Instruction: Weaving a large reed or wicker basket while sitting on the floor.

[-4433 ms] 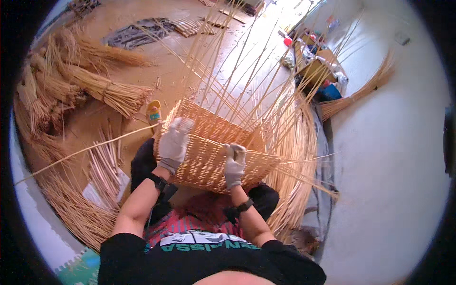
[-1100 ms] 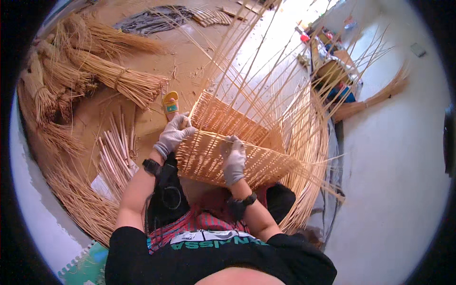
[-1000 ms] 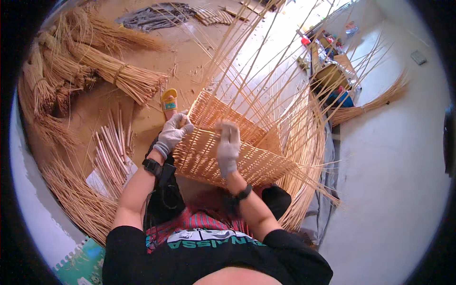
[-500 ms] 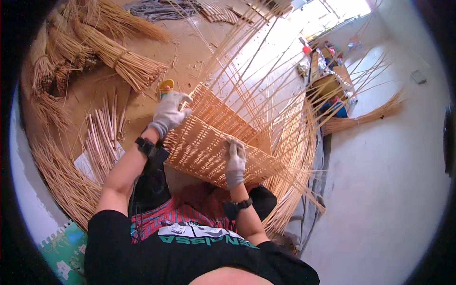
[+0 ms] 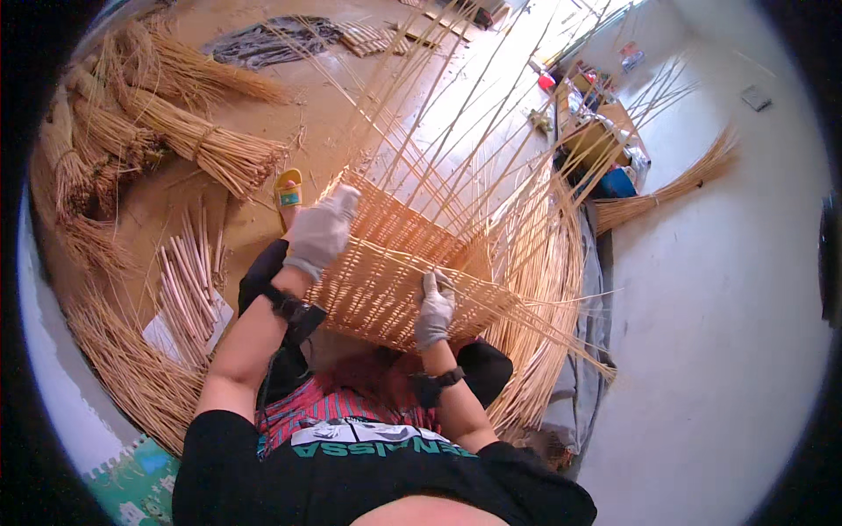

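A rectangular basket of pale woven strands rests over my lap, tilted, with long loose stakes rising from its far side and others jutting out to the right. My gloved left hand is closed at the rim by the left corner; its fingertips are partly hidden. My gloved right hand grips the upper edge of the near wall, right of the middle, fingers curled over it.
Bundles of reeds lie at left, beside loose sticks. Long strands run along my right by a white wall. A yellow slipper is beyond the basket's left corner; cluttered boxes stand behind it at right.
Since a second ago my right hand has dropped from above the rim onto it. My left hand stays at the left corner, its wrist and finger position shifted. The view has swung slightly.
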Action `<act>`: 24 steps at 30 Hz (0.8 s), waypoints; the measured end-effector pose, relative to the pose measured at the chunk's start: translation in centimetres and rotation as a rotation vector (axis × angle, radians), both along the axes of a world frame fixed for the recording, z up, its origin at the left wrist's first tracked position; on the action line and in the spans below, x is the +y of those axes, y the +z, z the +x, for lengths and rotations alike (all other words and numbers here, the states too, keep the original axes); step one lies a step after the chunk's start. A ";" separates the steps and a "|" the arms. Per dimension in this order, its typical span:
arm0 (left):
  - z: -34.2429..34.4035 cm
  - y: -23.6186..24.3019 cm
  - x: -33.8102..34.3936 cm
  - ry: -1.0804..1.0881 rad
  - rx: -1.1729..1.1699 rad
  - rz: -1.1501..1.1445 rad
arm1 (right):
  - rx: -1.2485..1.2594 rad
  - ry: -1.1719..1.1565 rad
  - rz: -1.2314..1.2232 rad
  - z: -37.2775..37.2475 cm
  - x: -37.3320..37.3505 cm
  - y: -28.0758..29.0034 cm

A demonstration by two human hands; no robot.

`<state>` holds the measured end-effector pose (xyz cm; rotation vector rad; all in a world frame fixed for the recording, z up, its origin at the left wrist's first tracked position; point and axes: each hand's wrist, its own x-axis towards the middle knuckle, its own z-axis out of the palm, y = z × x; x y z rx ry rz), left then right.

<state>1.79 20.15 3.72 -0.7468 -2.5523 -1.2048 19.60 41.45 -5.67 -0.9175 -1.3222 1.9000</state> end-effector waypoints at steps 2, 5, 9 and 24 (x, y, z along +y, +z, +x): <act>1.6 -2.6 1.6 -0.114 -0.199 -0.009 | 0.125 0.003 0.117 -2.1 -1.0 1.4; 2.1 -2.5 2.8 -0.202 -0.503 0.017 | 0.155 0.251 0.759 -8.5 -3.2 12.0; 2.3 -5.1 3.6 -0.032 -0.205 -0.008 | 0.221 0.313 1.101 -11.0 -3.2 16.0; 9.3 -3.4 7.6 -0.310 0.245 -0.363 | 0.410 0.188 0.595 -2.7 4.2 12.9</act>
